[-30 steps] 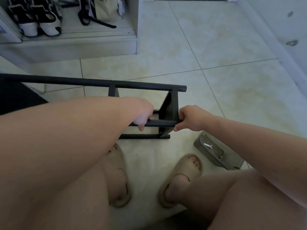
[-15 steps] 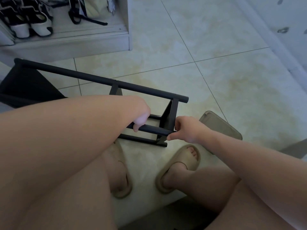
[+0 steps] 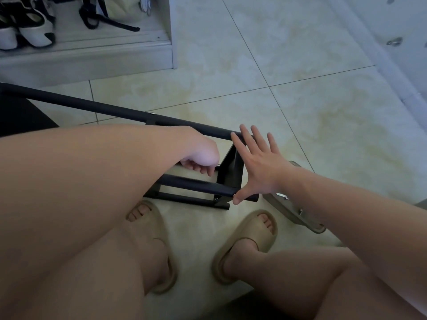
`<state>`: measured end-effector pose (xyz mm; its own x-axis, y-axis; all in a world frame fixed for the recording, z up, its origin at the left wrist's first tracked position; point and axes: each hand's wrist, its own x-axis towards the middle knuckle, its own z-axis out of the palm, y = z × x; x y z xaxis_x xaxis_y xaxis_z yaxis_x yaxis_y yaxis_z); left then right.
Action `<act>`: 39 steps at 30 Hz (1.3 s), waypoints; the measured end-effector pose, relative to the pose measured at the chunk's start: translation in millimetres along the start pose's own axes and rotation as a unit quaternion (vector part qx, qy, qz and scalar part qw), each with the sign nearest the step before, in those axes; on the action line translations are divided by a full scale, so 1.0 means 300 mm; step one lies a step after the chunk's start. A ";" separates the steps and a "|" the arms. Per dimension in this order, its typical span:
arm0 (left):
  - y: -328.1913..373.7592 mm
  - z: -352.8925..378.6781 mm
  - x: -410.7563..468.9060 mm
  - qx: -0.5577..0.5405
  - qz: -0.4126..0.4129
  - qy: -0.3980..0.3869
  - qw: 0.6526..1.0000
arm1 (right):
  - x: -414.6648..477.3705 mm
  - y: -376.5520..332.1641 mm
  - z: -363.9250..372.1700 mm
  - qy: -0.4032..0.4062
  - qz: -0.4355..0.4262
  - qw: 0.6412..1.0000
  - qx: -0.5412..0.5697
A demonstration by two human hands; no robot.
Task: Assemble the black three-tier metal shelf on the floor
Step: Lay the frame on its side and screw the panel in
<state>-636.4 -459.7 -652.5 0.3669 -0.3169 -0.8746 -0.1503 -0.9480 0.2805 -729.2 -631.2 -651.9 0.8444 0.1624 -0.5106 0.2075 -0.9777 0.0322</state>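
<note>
The black metal shelf frame [image 3: 97, 107] lies on its side on the tiled floor, its long tubes running from the left edge to the middle of the head view. A flat black end panel [image 3: 228, 172] joins the tube ends. My left hand [image 3: 198, 158] reaches inside the frame with fingers curled round a rear tube near the panel. My right hand [image 3: 256, 162] is spread flat with straight fingers against the end of the frame; its thumb touches the tip of the front tube [image 3: 196, 185].
A grey tray [image 3: 293, 211] with a small wrench and hardware lies on the floor right of the frame, partly under my right forearm. My sandalled feet sit just below the frame. A low white cabinet with shoes stands at the top left; a wall base runs along the right.
My right hand has let go of the front tube end and opened flat against the frame's end. My left hand has shifted from the front tube to one further back. The frame has tilted.
</note>
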 end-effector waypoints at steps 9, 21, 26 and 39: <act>-0.042 -0.045 0.073 -0.144 0.054 -0.046 0.987 | 0.030 0.022 0.009 -0.038 -0.015 0.999 0.015; -0.062 -0.036 0.174 -0.275 0.163 -0.128 0.939 | 0.050 0.032 0.000 -0.080 -0.009 0.996 0.031; -0.044 0.020 0.237 -0.289 0.202 -0.120 0.928 | 0.050 0.030 0.000 -0.090 -0.008 0.995 0.038; -0.077 0.016 0.246 -0.371 0.202 -0.160 0.892 | 0.040 0.010 -0.006 -0.091 -0.018 0.994 0.056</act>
<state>-610.3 -461.0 -725.4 0.1210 -0.7251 -0.6779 0.4823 -0.5540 0.6786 -717.6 -632.0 -656.3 0.7321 0.1800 -0.6570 0.1702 -0.9822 -0.0794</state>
